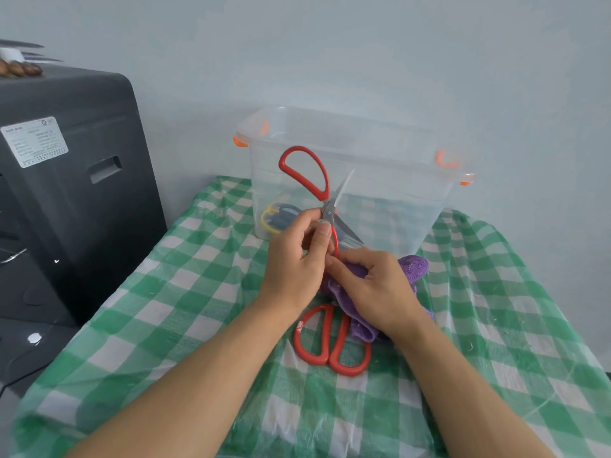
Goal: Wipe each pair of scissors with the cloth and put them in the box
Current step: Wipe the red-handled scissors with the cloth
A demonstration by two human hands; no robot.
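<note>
My left hand [297,259] pinches a pair of red-handled scissors [309,175] near the pivot, blades spread open, one handle loop pointing up. My right hand [373,289] grips the purple cloth [413,267] against the lower handle of those scissors. A second pair of red-handled scissors [325,342] lies flat on the tablecloth below my hands, its blades hidden under the cloth. The clear plastic box [380,153] with orange latches stands behind, holding yellow-and-blue-handled scissors [276,218] at its bottom left.
A green-and-white checked tablecloth [172,325] covers the table. A tall black appliance [72,180] stands at the left, beside the table edge, with knives on top [23,57]. A pale wall is directly behind the box.
</note>
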